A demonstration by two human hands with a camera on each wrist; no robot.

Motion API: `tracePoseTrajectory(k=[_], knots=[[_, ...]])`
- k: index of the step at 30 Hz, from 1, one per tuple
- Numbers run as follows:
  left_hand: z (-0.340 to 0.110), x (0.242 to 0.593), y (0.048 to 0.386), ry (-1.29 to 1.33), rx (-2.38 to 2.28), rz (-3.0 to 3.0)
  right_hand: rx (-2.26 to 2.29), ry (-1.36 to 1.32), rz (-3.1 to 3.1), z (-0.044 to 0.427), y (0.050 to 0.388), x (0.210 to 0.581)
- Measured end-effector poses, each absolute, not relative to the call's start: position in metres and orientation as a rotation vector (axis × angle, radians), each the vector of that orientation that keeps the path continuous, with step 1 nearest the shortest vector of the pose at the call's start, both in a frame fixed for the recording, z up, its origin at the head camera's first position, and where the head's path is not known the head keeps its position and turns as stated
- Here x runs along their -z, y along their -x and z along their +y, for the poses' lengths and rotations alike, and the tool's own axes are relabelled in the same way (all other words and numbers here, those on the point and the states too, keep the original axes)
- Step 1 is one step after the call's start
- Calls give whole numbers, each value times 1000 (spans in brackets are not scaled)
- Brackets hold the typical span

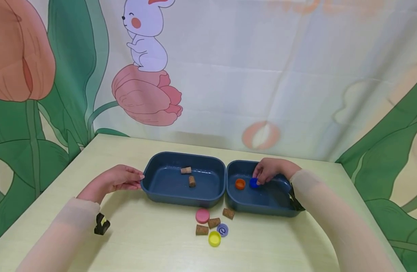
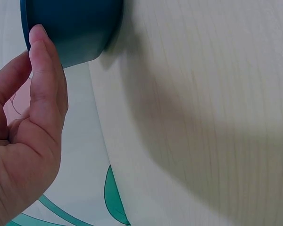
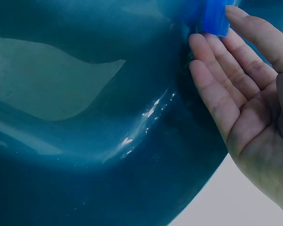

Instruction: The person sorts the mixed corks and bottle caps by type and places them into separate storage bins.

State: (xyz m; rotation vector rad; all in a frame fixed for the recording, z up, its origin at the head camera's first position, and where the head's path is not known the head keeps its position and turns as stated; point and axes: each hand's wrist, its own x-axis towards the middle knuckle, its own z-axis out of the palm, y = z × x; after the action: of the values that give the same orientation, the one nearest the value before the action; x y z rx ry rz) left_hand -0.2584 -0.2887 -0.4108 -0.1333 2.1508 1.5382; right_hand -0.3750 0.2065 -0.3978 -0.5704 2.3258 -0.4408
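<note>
In the head view my right hand point(image 1: 267, 170) reaches into the smaller dark blue tray point(image 1: 263, 208). Its thumb and fingertips pinch a blue bottle cap point(image 1: 254, 183) just over the tray floor; the right wrist view shows the blue cap point(image 3: 216, 18) between thumb and fingers. An orange bottle cap point(image 1: 240, 184) lies to its left in the same tray. My left hand point(image 1: 125, 177) is at the left end of the larger dark blue tray point(image 1: 181, 199), its nearly straight fingertips touching the wall near the rim. Two corks point(image 1: 192, 181) lie inside that tray.
In front of the trays, on the pale wooden table point(image 1: 154, 238), lie several corks point(image 1: 202, 229), a pink cap point(image 1: 203, 215), a purple cap point(image 1: 223, 229) and a yellow cap point(image 1: 214, 238). The trays stand side by side, before a printed curtain point(image 1: 222, 83).
</note>
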Motion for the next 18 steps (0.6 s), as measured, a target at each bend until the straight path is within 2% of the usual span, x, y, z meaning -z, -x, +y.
tracePoseTrajectory(k=[18], knots=[[-291, 414, 261, 121, -1541, 2146, 395, 556, 2318, 201, 372, 399]])
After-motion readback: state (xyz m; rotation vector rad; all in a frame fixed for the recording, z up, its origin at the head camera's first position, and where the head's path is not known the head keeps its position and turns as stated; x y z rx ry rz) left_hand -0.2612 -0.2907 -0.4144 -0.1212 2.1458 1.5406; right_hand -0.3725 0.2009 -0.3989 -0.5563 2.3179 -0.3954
